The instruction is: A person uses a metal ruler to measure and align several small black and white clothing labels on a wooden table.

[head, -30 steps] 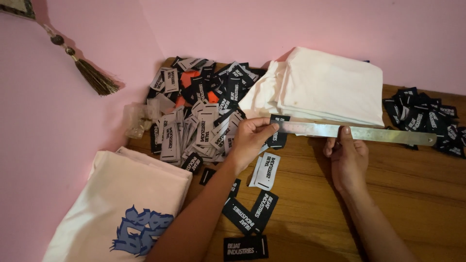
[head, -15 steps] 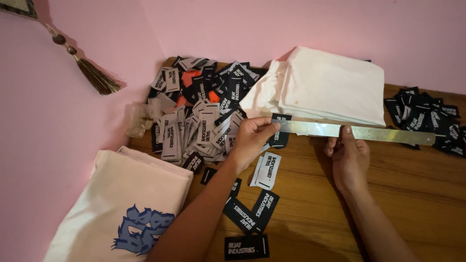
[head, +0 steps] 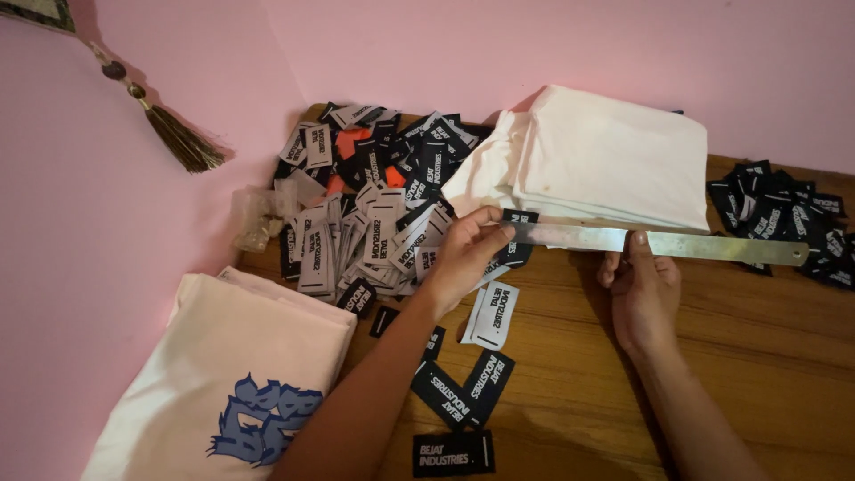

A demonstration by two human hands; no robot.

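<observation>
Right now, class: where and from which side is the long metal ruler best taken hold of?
Probably at its bare right half, coming from the near, lower edge. The metal ruler lies flat and thin along the stack of folded white cloth, which blocks its far edge. The left hand pinches its left end; the right hand steadies the middle from below.

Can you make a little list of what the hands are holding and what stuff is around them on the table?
left hand: pinches the left end of a long metal ruler
right hand: holds the ruler from below, near its middle
ruler: lies level, in front of a folded white cloth stack
label pile: black, grey and orange tags, behind the left hand
loose labels: black and white, on the wooden table
printed shirt: pale, blue design, bottom left
</observation>
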